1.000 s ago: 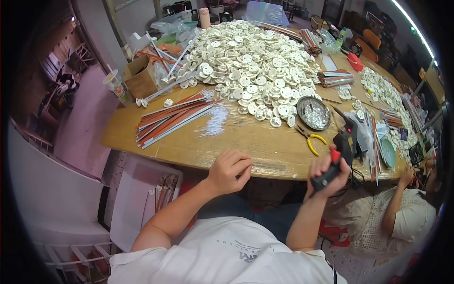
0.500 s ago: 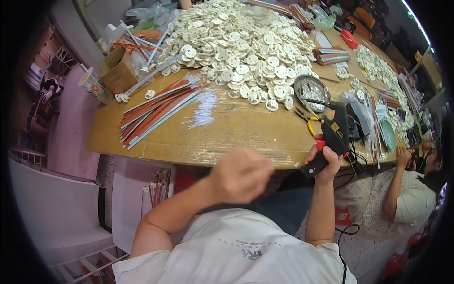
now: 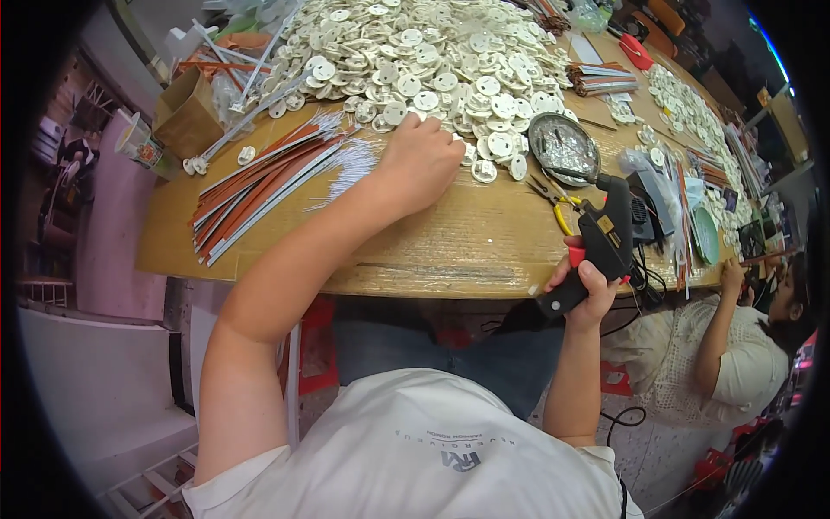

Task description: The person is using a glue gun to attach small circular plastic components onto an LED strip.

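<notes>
My left hand (image 3: 421, 164) reaches over the near edge of a big heap of round white discs with small holes (image 3: 432, 65). Its fingers are bent down against the discs and their tips are hidden, so what they grip does not show. In my right hand (image 3: 590, 290) is a black soldering gun (image 3: 605, 235) with a red trigger, held above the table's front edge. Beyond the gun lies a round metal dish (image 3: 564, 149) with a shiny, dark-stained inside. Yellow-handled pliers (image 3: 562, 210) rest between dish and gun.
A bundle of brown and white strips with thin white wires (image 3: 259, 186) lies left on the cardboard-covered table (image 3: 415, 259). Behind it are a cardboard box (image 3: 188, 114) and a cup (image 3: 143, 145). A black device (image 3: 647, 208) stands right. Another person (image 3: 735, 337) sits at the right.
My left hand has moved forward from near my body to the disc heap. The right hand keeps hold of the soldering gun, whose tip no longer lies across the dish.
</notes>
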Motion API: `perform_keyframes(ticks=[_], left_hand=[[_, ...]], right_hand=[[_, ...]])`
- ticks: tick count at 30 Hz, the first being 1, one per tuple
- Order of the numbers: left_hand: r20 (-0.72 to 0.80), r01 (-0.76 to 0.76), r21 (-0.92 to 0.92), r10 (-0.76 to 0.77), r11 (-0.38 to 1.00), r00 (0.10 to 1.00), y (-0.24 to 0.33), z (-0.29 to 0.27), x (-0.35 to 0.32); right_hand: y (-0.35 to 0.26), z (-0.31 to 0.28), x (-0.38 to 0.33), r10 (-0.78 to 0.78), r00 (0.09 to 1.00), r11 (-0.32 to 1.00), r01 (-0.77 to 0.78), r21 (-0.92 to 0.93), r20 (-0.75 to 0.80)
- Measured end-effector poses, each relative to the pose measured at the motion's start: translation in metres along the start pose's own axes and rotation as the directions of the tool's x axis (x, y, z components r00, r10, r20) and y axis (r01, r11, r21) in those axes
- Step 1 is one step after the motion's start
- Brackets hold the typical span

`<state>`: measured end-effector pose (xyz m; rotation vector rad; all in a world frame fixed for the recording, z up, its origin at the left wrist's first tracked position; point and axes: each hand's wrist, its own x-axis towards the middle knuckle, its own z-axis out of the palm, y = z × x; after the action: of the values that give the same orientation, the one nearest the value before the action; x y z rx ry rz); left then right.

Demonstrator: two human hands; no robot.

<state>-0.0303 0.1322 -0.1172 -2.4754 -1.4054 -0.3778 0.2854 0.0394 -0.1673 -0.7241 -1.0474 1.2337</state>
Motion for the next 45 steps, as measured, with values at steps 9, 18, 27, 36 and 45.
perform_keyframes(ticks=[9, 18, 27, 36, 45], left_hand=[[-0.121, 0.063, -0.277, -0.100, 0.959, 0.988, 0.035, -0.038, -0.082], [-0.208, 0.167, -0.596, -0.352, 0.785, 0.913, 0.064, -0.022, -0.135], [-0.225, 0.142, -0.587, -0.328, 0.797, 0.917, 0.063, -0.018, -0.136], [-0.233, 0.168, -0.589, -0.366, 0.790, 0.901, 0.065, -0.015, -0.139], [-0.267, 0.256, -0.594, -0.486, 0.763, 0.832, 0.044, -0.028, -0.145]], right_hand=[[0.003, -0.008, -0.002, 0.009, 0.998, 1.000, -0.011, 0.029, 0.067], [0.006, 0.008, -0.007, -0.002, 0.999, 0.988, -0.007, -0.157, -0.054], [-0.007, 0.031, -0.003, 0.021, 1.000, 0.986, -0.024, -0.165, -0.020], [0.010, 0.038, -0.002, 0.144, 0.985, 0.984, -0.132, -0.120, 0.096], [0.013, 0.036, -0.009, 0.123, 0.989, 0.979, -0.107, -0.176, 0.086]])
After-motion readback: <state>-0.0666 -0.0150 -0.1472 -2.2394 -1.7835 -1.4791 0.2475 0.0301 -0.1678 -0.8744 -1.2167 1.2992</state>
